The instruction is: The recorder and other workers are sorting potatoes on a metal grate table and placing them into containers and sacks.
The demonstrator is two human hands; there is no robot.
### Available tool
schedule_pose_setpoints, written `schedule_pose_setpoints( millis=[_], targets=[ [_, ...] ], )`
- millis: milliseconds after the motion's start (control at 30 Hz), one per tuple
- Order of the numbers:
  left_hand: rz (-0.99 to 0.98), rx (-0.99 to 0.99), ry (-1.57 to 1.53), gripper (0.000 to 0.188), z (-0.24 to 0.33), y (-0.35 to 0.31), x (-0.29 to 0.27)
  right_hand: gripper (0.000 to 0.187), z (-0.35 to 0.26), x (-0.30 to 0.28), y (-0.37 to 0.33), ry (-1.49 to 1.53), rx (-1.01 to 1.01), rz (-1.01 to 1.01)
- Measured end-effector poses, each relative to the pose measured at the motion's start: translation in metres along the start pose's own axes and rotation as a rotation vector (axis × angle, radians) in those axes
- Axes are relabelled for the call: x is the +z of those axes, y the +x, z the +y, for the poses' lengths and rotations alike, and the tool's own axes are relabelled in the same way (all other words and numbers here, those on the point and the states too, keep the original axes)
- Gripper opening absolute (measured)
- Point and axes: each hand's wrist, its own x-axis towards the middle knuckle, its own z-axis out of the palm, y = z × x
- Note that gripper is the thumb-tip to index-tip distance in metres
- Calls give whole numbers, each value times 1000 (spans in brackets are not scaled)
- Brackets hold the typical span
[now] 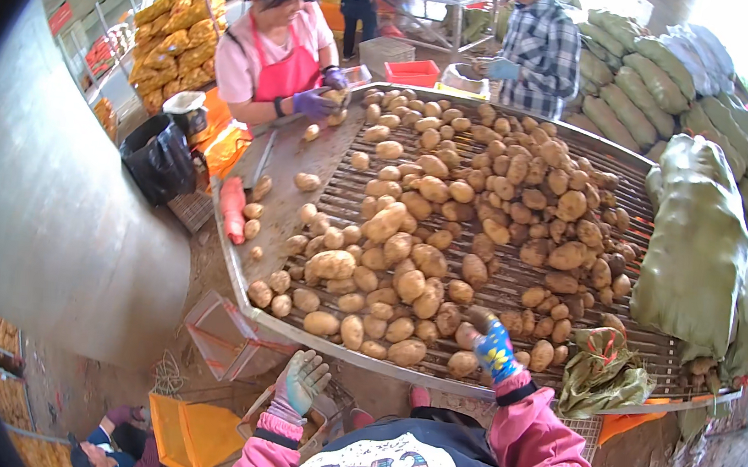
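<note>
1. I see a long slatted metal bench (515, 291) running away from me at a slant, its bars bare in strips between heaps of tan potatoes (407, 265).
2. My right hand (492, 344), in a blue patterned glove, is closed around a single potato (480, 319) at the near rim of the bench, just beside the heap.
3. My left hand (302, 380), in a pale green-grey glove, hangs below the bench edge with its fingers spread, holding nothing, above a cardboard box (316, 416) on the floor.
4. At the far left corner a person in a pink apron (286, 71) holds a potato in purple gloves (313, 102); a person in a plaid shirt (542, 50) stands at the far end.
5. Green woven sacks (701, 234), full and tied, lie stacked along the right side of the bench and in rows behind it; one crumpled sack (603, 370) rests on the near right corner.
6. On the far left, yellow mesh bags (175, 36) are piled on shelving.
7. A black bin bag (159, 158) sits by the left edge, and a red crate (411, 72) stands beyond the bench.
8. On the dirt floor below me lie an orange crate (194, 434) and clear plastic trays (229, 332).
</note>
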Motion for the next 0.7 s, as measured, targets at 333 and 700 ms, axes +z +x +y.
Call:
schedule_pose_setpoints(
  millis=[333, 700],
  targets=[
    [20, -60, 413, 33, -46, 38, 85, 54, 0, -138, 100, -1046, 290, 222],
    [125, 156, 628, 33, -58, 37, 76, 40, -32, -210, 135, -1107, 52, -513]
  ],
)
